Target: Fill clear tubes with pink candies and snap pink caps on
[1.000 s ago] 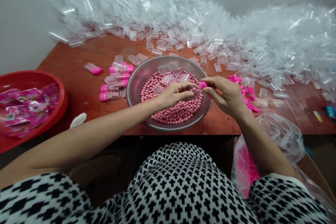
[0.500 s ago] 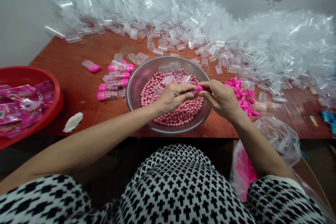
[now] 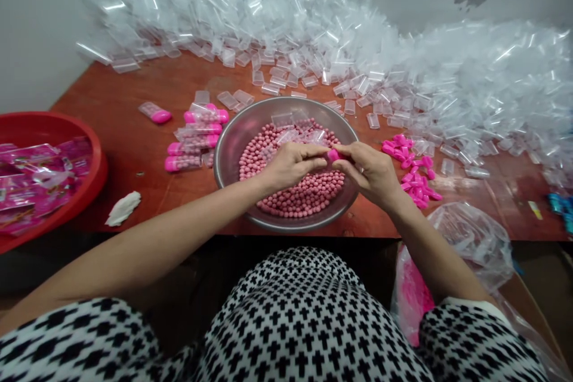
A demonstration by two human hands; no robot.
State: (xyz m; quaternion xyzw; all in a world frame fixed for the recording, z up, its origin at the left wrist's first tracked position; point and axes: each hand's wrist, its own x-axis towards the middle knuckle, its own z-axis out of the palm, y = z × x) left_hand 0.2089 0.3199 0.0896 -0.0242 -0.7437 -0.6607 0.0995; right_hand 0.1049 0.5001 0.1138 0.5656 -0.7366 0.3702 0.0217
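Note:
A steel bowl (image 3: 233,131) full of small pink beads (image 3: 295,191) sits at the near edge of a red-brown table (image 3: 147,86). Over the bowl, my left hand (image 3: 290,164) is closed round a small clear tube that is mostly hidden in the fingers. My right hand (image 3: 369,170) pinches a pink cap (image 3: 333,155) and holds it against the end of that tube, so the two hands touch. A few empty clear tubes lie on top of the beads at the bowl's far side.
Filled, capped tubes (image 3: 197,137) lie left of the bowl. Loose pink caps (image 3: 409,167) lie to its right. A big heap of empty clear tubes (image 3: 313,30) covers the table's back. A red basin (image 3: 96,173) of pink packets stands left; a plastic bag (image 3: 474,239) hangs right.
My right hand has brought the pink cap leftward onto the tube in my left hand; the hands now meet over the bowl. The camera view shifted slightly.

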